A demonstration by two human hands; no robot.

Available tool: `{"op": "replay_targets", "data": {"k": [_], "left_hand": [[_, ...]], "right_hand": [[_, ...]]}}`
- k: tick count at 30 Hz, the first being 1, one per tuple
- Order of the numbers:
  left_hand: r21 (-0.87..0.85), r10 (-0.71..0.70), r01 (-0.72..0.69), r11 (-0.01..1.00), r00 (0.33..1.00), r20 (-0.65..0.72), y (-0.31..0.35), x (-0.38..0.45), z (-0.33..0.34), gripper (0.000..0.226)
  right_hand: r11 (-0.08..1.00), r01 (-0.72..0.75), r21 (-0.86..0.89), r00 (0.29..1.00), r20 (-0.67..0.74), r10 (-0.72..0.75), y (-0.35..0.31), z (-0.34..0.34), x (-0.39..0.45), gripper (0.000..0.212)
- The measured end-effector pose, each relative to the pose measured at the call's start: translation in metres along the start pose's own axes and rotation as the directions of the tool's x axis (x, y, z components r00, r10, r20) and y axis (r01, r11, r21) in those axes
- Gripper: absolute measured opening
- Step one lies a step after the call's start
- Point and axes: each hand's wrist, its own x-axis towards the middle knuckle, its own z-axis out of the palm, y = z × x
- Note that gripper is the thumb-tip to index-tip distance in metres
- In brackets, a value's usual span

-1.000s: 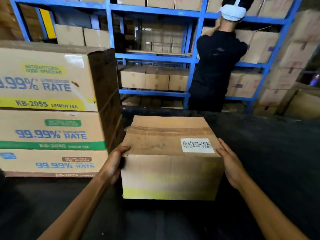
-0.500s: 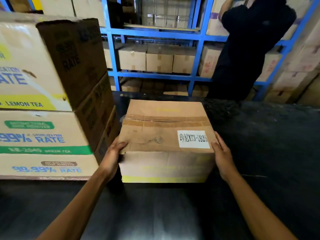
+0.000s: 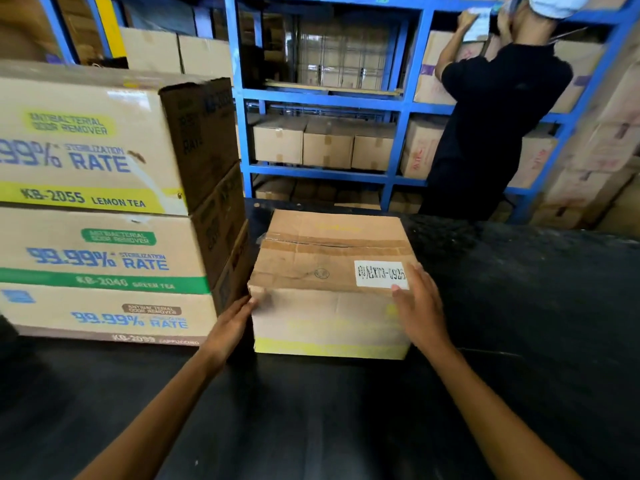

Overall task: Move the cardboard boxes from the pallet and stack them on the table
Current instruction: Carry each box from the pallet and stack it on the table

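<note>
A plain cardboard box point(image 3: 322, 271) with a white printed label and a yellow stripe along its bottom stands on the black table point(image 3: 519, 323), close beside a stack of three printed cartons point(image 3: 104, 216) on its left. My left hand point(image 3: 232, 327) lies flat against the box's left front corner, in the narrow gap by the stack. With straight fingers, my right hand point(image 3: 419, 306) rests on the box's right front top edge, partly covering the label's corner.
Blue metal shelving point(image 3: 239, 133) full of cardboard boxes runs behind the table. A person in dark clothes point(image 3: 491, 126) stands at the shelving on the right, arms raised. More cartons point(image 3: 595, 161) are piled at the far right.
The box has slid further onto the table beside the stack. My right hand moved from the box's right side onto its front top edge; the view tilted upward.
</note>
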Motion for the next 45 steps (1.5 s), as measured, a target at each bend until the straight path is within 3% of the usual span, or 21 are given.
{"op": "replay_targets", "data": {"k": [3, 7, 12, 16, 20, 25, 29, 36, 40, 45], "left_hand": [[0.033, 0.016, -0.017, 0.999, 1.0, 0.024, 0.004, -0.05, -0.012, 0.042], [0.074, 0.088, -0.085, 0.994, 0.995, -0.041, 0.005, -0.129, -0.041, 0.021], [0.27, 0.147, -0.091, 0.959, 0.97, -0.193, -0.011, -0.216, -0.111, 0.039], [0.249, 0.089, 0.013, 0.968, 0.915, -0.393, -0.03, -0.299, -0.201, 0.039], [0.145, 0.052, 0.058, 0.988, 0.755, -0.654, -0.063, -0.396, -0.308, 0.045], [-0.008, -0.048, 0.078, 0.997, 0.534, -0.844, -0.1, -0.492, -0.422, 0.036], [-0.037, -0.071, 0.094, 0.995, 0.394, -0.916, -0.135, -0.538, -0.494, 0.016], [-0.152, -0.189, 0.126, 0.98, 0.377, -0.907, -0.19, -0.542, -0.575, 0.043], [-0.179, -0.223, 0.142, 0.974, 0.415, -0.882, -0.212, -0.502, -0.617, 0.052], [-0.243, -0.294, 0.174, 0.954, 0.394, -0.871, -0.247, -0.433, -0.664, 0.058]], "right_hand": [[0.995, 0.097, 0.025, 0.991, 0.091, -0.099, -0.028, 0.006, -0.029, 0.054], [0.981, 0.183, 0.063, 0.961, 0.2, -0.192, -0.066, 0.027, -0.082, 0.052], [0.931, 0.314, 0.186, 0.879, 0.314, -0.359, -0.128, 0.075, -0.16, 0.049], [0.86, 0.377, 0.344, 0.745, 0.439, -0.502, -0.203, 0.128, -0.218, 0.046], [0.778, 0.429, 0.459, 0.562, 0.539, -0.628, -0.296, 0.192, -0.287, 0.048], [0.71, 0.411, 0.571, 0.379, 0.602, -0.703, -0.404, 0.278, -0.37, 0.047], [0.704, 0.36, 0.612, 0.304, 0.637, -0.709, -0.473, 0.345, -0.434, 0.044], [0.794, 0.305, 0.526, 0.24, 0.764, -0.599, -0.526, 0.438, -0.485, 0.047], [0.817, 0.322, 0.478, 0.23, 0.798, -0.558, -0.548, 0.489, -0.473, 0.05], [0.855, 0.324, 0.404, 0.206, 0.852, -0.481, -0.568, 0.578, -0.437, 0.052]]}}
